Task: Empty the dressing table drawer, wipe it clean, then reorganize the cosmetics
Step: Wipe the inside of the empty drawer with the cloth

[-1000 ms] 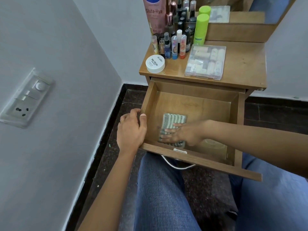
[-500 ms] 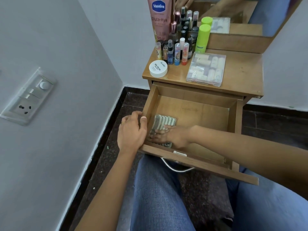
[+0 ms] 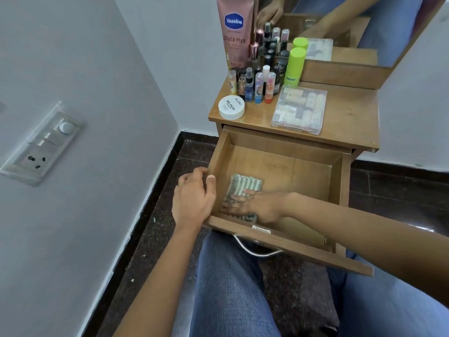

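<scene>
The wooden drawer (image 3: 279,164) of the dressing table stands pulled out over my lap. A striped grey and white cloth (image 3: 244,186) lies on its floor at the front left. My right hand (image 3: 252,205) presses flat on the cloth with straight fingers. My left hand (image 3: 194,198) grips the drawer's left wall, thumb inside. On the table top (image 3: 349,117) stand several small bottles and lip balms (image 3: 257,86), a pink Vaseline tube (image 3: 234,32), a green-capped tube (image 3: 295,66), a white nail polish remover jar (image 3: 231,107) and a clear plastic case (image 3: 300,109).
A grey wall with a switch and socket plate (image 3: 41,144) runs along the left. A mirror (image 3: 340,25) rises behind the table. The drawer's metal handle (image 3: 255,250) hangs over my jeans-clad knees. Dark tiled floor lies below.
My right hand has slid the cloth from the drawer's middle front toward the front left corner. The left hand has kept its grip on the drawer wall.
</scene>
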{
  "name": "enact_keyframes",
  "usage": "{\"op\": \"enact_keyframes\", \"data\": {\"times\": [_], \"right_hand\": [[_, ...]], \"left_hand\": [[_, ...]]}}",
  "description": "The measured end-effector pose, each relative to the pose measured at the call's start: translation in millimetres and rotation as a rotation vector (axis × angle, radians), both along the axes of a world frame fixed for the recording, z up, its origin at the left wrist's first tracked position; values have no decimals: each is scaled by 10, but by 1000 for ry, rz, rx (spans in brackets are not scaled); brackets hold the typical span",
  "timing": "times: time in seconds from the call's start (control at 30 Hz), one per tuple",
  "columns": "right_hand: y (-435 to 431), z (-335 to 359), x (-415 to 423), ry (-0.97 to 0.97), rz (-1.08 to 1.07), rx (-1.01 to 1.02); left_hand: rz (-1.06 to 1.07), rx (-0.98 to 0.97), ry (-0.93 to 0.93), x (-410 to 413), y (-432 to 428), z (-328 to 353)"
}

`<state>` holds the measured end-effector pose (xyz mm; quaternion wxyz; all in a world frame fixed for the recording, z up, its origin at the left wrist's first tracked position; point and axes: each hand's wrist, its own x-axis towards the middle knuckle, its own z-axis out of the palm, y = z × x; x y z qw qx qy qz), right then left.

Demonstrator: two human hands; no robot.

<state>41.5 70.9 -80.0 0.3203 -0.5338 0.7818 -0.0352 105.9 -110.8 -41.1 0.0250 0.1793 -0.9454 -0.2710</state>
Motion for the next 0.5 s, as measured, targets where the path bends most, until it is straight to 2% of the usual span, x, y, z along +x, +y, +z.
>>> {"op": "enact_keyframes", "data": {"times": [0.13, 0.27, 0.5], "right_hand": [[-377, -41, -67, 18, 21, 7], [-348, -47, -11, 64, -14, -33], [-257, -64, -124, 135, -194, -4]], "left_hand": [[-7, -12, -3, 6, -12, 6], [19, 7, 20, -2, -35, -7], [3, 5, 13, -5, -70, -56]]}}
